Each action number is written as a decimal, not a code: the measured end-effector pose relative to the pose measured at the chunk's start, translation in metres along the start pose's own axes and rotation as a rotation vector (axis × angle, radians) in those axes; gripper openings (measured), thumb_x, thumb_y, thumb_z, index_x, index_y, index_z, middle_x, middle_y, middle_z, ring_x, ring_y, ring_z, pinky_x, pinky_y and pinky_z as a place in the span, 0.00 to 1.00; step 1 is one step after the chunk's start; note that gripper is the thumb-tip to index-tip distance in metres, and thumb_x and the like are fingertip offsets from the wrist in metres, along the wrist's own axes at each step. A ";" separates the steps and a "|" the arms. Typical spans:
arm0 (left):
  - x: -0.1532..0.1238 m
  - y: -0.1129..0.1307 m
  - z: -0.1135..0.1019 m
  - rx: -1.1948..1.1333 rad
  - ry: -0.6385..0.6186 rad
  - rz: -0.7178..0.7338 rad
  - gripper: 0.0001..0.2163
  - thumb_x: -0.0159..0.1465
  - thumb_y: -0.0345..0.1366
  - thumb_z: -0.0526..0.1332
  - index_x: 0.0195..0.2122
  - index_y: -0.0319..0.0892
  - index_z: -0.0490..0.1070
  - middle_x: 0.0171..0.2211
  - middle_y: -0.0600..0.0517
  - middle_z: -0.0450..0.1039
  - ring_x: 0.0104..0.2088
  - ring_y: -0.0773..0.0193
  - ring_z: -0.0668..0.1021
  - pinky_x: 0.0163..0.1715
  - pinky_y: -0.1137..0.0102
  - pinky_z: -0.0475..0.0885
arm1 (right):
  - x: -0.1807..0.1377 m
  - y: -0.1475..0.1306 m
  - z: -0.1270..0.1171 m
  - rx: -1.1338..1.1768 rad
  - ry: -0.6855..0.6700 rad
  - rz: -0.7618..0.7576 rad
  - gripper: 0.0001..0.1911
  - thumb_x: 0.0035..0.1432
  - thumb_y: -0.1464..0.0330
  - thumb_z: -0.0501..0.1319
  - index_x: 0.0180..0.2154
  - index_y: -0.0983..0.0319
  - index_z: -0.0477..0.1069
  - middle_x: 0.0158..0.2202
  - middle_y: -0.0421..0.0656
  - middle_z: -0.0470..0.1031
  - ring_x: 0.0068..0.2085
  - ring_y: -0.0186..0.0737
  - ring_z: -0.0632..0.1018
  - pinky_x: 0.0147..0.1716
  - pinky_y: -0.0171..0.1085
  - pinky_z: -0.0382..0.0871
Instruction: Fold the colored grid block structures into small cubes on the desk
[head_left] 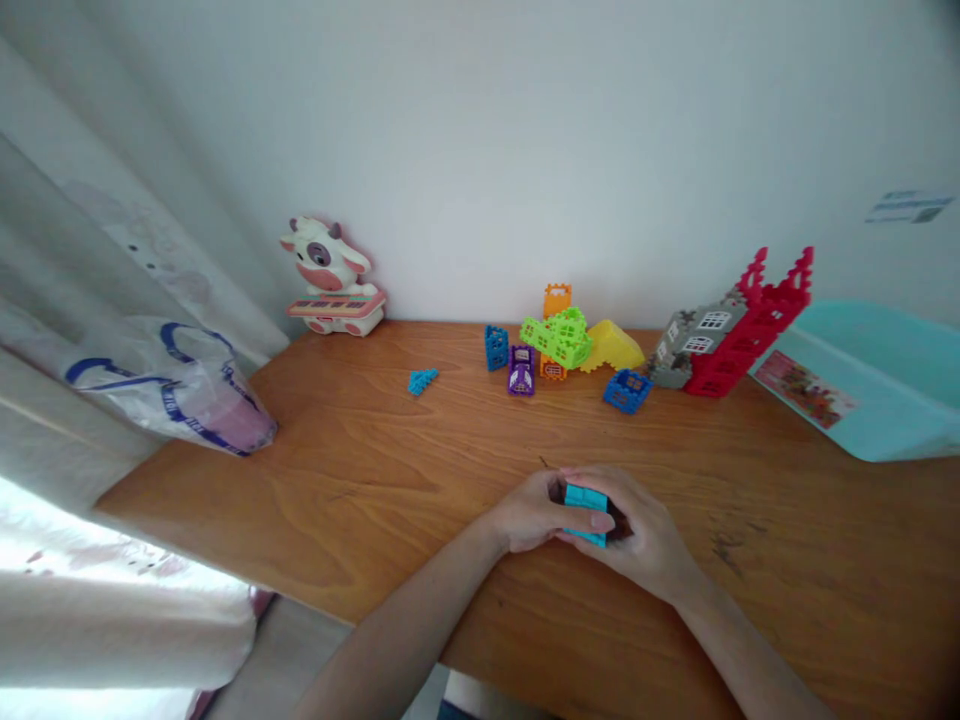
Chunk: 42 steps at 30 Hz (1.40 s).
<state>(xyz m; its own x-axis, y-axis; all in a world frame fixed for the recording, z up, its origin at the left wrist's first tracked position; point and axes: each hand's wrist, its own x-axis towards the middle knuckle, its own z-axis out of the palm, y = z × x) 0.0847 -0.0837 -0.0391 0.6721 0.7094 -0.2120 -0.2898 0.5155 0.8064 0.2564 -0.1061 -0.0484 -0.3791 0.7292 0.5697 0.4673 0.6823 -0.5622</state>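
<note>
Near the front edge of the wooden table point(360, 450), our left hand point(536, 512) and right hand point(649, 535) pinch a boxy light-blue block point(585, 496) between them. Smooth grained wood stretches from us toward the back edge, where a lime-green lattice toy point(564, 338) lies; a rounded plastic tub point(874, 400) stands rightward, a crinkly clear bag point(217, 402) by the left edge.
</note>
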 end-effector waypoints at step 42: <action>-0.010 0.011 -0.006 0.184 0.330 0.024 0.23 0.41 0.44 0.77 0.36 0.35 0.79 0.34 0.47 0.79 0.31 0.67 0.77 0.37 0.71 0.72 | -0.006 0.011 0.004 -0.014 0.100 0.157 0.27 0.57 0.62 0.67 0.57 0.54 0.63 0.53 0.48 0.75 0.51 0.50 0.79 0.51 0.51 0.76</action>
<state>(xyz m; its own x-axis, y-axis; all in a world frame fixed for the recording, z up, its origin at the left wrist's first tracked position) 0.0710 -0.0820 -0.0314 0.4023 0.8525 -0.3337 -0.1555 0.4228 0.8928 0.2609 -0.1027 -0.0606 -0.2200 0.8173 0.5326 0.5255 0.5593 -0.6412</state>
